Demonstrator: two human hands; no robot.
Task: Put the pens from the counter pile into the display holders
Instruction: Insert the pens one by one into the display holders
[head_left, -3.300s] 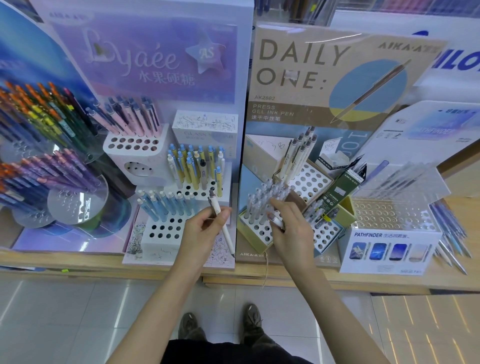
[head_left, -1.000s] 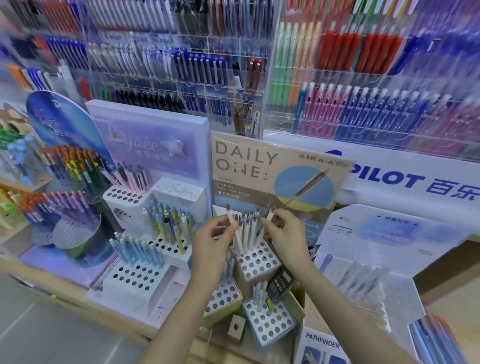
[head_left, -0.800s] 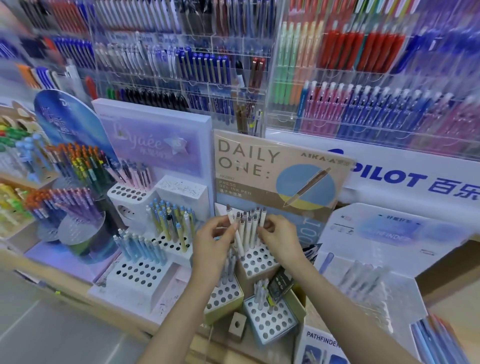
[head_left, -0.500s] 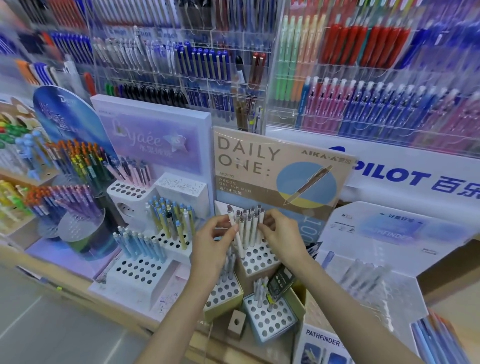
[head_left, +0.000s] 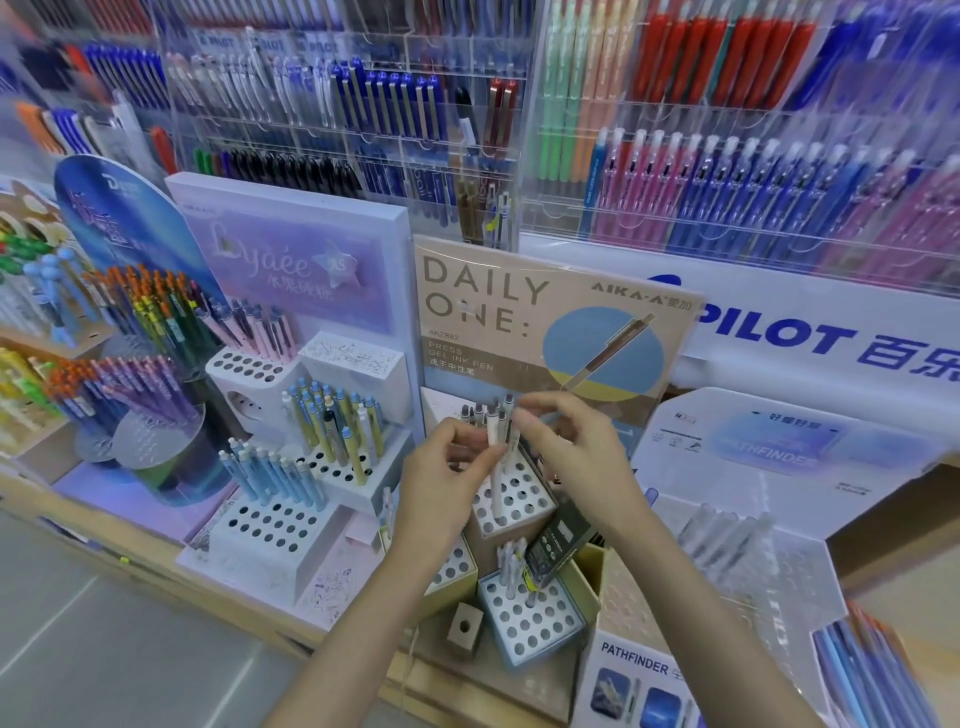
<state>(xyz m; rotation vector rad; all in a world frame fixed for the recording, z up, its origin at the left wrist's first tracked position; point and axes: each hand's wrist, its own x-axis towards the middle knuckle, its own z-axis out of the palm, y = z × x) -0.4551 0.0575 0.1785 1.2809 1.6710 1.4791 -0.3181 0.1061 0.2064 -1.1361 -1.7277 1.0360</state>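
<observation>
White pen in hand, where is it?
Head view, centre: left hand pinches the white pen, tip at the holder under the Daily One sign.

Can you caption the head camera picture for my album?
Left hand pinches a white pen at the holder; right hand touches the standing pens.

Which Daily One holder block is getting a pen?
The highest, rearmost block: the left hand pinches a white pen whose tip meets its holes.

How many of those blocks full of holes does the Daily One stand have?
3: the top block, the left block partly behind the left arm, the front block. Others may be hidden.
</observation>
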